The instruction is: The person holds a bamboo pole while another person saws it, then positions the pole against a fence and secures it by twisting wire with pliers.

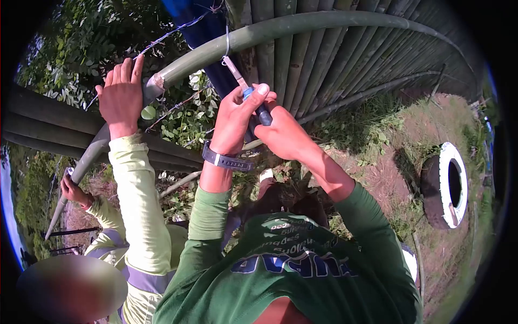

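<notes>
Left hand (232, 116): curled tight on the pliers (249, 93), thumb over the blue grip.
Right hand (280, 132): clenched on the lower handle, touching the left.
Pliers: 12 o'clock, tip up at the wire (227, 46) looped round the pole (302, 26).
Co-worker's hand (121, 97): 10 o'clock, flat on the pole.
Tyre (445, 186): 3 o'clock, on the ground.

Rural yard: bamboo fence (324, 59), grass (367, 116) (tyre (445, 186) nearby).

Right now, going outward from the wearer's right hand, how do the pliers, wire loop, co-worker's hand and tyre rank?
1. pliers: gripped in the right hand.
2. wire loop: just above, around the pole.
3. co-worker's hand: left, on the pole.
4. tyre: far right, on the ground.
</notes>
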Demonstrator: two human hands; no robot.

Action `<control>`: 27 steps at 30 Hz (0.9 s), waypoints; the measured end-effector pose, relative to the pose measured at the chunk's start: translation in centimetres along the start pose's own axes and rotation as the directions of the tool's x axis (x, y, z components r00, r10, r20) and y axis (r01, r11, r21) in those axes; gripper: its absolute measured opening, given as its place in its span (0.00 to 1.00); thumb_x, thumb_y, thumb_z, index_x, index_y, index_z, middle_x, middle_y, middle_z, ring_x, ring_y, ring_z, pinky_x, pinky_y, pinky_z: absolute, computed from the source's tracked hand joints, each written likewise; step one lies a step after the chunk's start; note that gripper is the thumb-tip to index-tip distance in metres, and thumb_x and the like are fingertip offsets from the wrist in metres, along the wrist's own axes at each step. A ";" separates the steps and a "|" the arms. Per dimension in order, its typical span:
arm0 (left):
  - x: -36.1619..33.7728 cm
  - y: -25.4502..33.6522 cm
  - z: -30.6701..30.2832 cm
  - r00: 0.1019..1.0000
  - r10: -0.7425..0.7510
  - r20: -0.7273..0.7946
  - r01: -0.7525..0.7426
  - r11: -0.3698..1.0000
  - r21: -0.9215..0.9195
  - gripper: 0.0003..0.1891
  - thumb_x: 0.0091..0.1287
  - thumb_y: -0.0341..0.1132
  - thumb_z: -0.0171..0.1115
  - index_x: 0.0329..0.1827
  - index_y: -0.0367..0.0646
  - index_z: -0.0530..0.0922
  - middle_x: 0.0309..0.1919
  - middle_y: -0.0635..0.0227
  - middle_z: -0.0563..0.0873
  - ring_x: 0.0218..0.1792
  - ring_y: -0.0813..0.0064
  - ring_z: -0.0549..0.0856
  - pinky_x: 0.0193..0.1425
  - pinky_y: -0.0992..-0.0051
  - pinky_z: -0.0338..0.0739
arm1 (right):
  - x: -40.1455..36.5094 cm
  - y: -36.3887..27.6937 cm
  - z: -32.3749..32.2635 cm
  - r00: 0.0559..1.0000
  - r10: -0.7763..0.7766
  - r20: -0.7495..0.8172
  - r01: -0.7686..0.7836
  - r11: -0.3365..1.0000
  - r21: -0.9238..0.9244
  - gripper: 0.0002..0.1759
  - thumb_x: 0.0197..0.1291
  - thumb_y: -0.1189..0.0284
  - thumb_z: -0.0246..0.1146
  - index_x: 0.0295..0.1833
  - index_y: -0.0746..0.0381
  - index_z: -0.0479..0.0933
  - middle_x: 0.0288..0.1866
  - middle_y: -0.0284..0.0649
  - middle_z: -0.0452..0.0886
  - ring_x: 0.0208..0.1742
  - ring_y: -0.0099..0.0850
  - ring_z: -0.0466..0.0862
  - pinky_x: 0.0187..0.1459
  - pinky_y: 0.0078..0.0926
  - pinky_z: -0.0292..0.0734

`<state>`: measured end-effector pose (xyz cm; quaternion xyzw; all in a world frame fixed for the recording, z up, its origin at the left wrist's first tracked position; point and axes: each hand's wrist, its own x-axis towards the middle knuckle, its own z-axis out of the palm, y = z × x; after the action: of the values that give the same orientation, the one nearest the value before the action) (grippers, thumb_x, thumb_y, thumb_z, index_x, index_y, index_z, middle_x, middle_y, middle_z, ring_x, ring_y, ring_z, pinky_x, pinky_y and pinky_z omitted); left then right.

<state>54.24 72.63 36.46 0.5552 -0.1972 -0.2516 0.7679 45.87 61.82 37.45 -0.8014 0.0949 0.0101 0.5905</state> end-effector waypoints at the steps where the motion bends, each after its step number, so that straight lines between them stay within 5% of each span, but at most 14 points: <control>1: -0.5 0.3 -0.3 1.000 -0.023 0.004 0.022 0.995 0.097 0.22 0.67 0.45 0.69 0.50 0.35 0.76 0.41 0.61 0.87 0.41 0.78 0.84 0.48 0.77 0.79 | 0.6 1.4 -0.4 0.992 -0.004 0.122 -0.011 0.993 0.120 0.25 0.55 0.77 0.56 0.60 0.66 0.67 0.30 0.37 0.74 0.25 0.27 0.73 0.26 0.29 0.67; 2: -0.8 0.6 -0.7 0.999 -0.043 0.007 0.041 0.979 0.201 0.21 0.68 0.44 0.68 0.52 0.35 0.76 0.42 0.61 0.87 0.43 0.78 0.83 0.51 0.76 0.78 | 1.2 2.5 -0.9 0.990 -0.001 0.138 -0.015 0.993 0.117 0.25 0.55 0.77 0.56 0.60 0.66 0.67 0.30 0.37 0.74 0.25 0.27 0.73 0.26 0.29 0.67; 4: -1.7 1.3 -0.9 0.999 -0.036 -0.010 0.037 0.973 0.226 0.19 0.67 0.40 0.70 0.51 0.35 0.76 0.39 0.66 0.86 0.42 0.81 0.82 0.50 0.77 0.77 | 1.7 3.7 -1.2 0.901 0.022 0.434 -0.356 0.608 0.710 0.24 0.54 0.80 0.53 0.59 0.61 0.69 0.29 0.30 0.67 0.25 0.20 0.66 0.23 0.21 0.59; 6: -2.2 2.0 -1.2 0.994 -0.066 -0.084 0.080 0.981 0.176 0.21 0.65 0.40 0.73 0.49 0.33 0.76 0.35 0.68 0.85 0.35 0.85 0.81 0.39 0.81 0.77 | 2.7 5.3 0.6 0.724 -0.356 0.591 -0.600 0.097 0.794 0.19 0.52 0.78 0.53 0.52 0.58 0.70 0.29 0.28 0.61 0.28 0.20 0.61 0.25 0.18 0.55; 8: -1.0 1.0 -2.7 0.992 -0.121 -0.032 0.125 0.972 0.202 0.17 0.65 0.39 0.72 0.47 0.35 0.78 0.34 0.68 0.86 0.34 0.83 0.82 0.39 0.81 0.78 | 4.2 8.1 4.7 0.580 -0.629 0.517 -0.671 -0.011 0.741 0.19 0.51 0.72 0.58 0.51 0.59 0.69 0.30 0.29 0.61 0.28 0.22 0.61 0.26 0.19 0.55; 9: -0.4 2.1 -2.4 0.970 -0.242 0.036 0.242 0.970 0.010 0.13 0.66 0.38 0.71 0.44 0.37 0.81 0.34 0.68 0.87 0.33 0.82 0.83 0.36 0.81 0.79 | 4.9 8.6 4.2 0.561 -0.606 0.564 -0.692 0.030 0.721 0.21 0.49 0.69 0.60 0.51 0.60 0.69 0.31 0.29 0.62 0.28 0.22 0.61 0.27 0.21 0.56; 10: 0.7 2.5 -3.4 0.928 -0.355 0.117 0.348 0.935 0.073 0.11 0.67 0.38 0.70 0.41 0.38 0.82 0.35 0.66 0.87 0.33 0.81 0.84 0.35 0.80 0.80 | 4.6 7.4 3.0 0.583 -0.587 0.563 -0.678 0.032 0.735 0.19 0.52 0.69 0.60 0.50 0.62 0.70 0.31 0.30 0.62 0.28 0.22 0.61 0.27 0.20 0.57; 14: 1.8 2.2 -1.5 0.954 -0.232 0.189 0.241 0.970 -0.025 0.11 0.70 0.36 0.63 0.44 0.34 0.82 0.33 0.64 0.86 0.32 0.78 0.84 0.36 0.77 0.82 | 3.8 6.4 0.9 0.606 -0.560 0.565 -0.601 0.143 0.787 0.23 0.62 0.64 0.63 0.57 0.65 0.70 0.32 0.32 0.70 0.28 0.23 0.70 0.28 0.21 0.68; 16: 2.2 0.4 -1.3 0.978 -0.122 0.169 0.139 0.986 -0.095 0.11 0.72 0.35 0.60 0.42 0.33 0.81 0.33 0.63 0.86 0.33 0.76 0.84 0.39 0.76 0.82 | 1.8 4.4 -0.6 0.854 -0.075 0.516 -0.372 0.604 0.705 0.26 0.64 0.57 0.65 0.57 0.65 0.70 0.33 0.36 0.78 0.31 0.28 0.80 0.34 0.28 0.78; 18: 2.4 -1.0 -1.3 0.986 -0.019 0.163 0.054 0.975 -0.217 0.10 0.72 0.33 0.58 0.39 0.31 0.80 0.39 0.57 0.85 0.36 0.73 0.85 0.43 0.73 0.82 | -0.2 3.6 -0.3 0.998 -0.033 0.058 0.023 0.988 0.152 0.37 0.59 0.59 0.72 0.63 0.69 0.62 0.41 0.44 0.80 0.38 0.37 0.85 0.42 0.36 0.82; 20: 2.7 -1.9 -1.1 0.992 -0.013 0.125 0.049 0.957 -0.287 0.09 0.71 0.31 0.58 0.39 0.32 0.80 0.40 0.55 0.84 0.38 0.72 0.85 0.44 0.70 0.82 | -2.7 2.0 2.1 0.940 -0.197 -0.277 0.066 0.906 -0.419 0.45 0.53 0.68 0.74 0.69 0.72 0.54 0.48 0.52 0.75 0.45 0.43 0.84 0.46 0.39 0.81; 22: 2.9 -2.3 -0.9 0.988 0.006 0.155 0.057 0.916 -0.396 0.08 0.71 0.30 0.58 0.40 0.30 0.79 0.39 0.56 0.84 0.39 0.72 0.84 0.48 0.69 0.82 | -2.8 1.0 5.1 0.787 -0.397 -0.472 0.024 0.785 -0.620 0.47 0.48 0.75 0.70 0.71 0.73 0.52 0.56 0.60 0.68 0.53 0.53 0.78 0.53 0.46 0.78; 24: 2.9 -2.2 -0.7 0.989 -0.022 0.147 0.084 0.899 -0.429 0.08 0.70 0.29 0.59 0.42 0.29 0.78 0.39 0.58 0.83 0.39 0.72 0.84 0.50 0.69 0.81 | -0.6 1.5 6.5 0.680 -0.447 -0.582 -0.173 0.673 -0.719 0.45 0.45 0.74 0.70 0.69 0.73 0.57 0.53 0.57 0.71 0.53 0.52 0.78 0.52 0.46 0.78; 27: 3.6 -2.9 -1.2 0.982 0.011 0.188 0.075 0.892 -0.445 0.08 0.70 0.32 0.59 0.39 0.35 0.78 0.41 0.59 0.83 0.44 0.73 0.82 0.54 0.70 0.78 | 1.4 3.2 6.0 0.679 -0.428 -0.597 -0.222 0.655 -0.722 0.39 0.45 0.72 0.70 0.63 0.71 0.62 0.49 0.54 0.72 0.51 0.50 0.80 0.48 0.44 0.81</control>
<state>57.30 70.56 33.38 0.3399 -0.1949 -0.3537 0.8494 47.26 66.38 32.45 -0.9087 0.2569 -0.3072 0.1176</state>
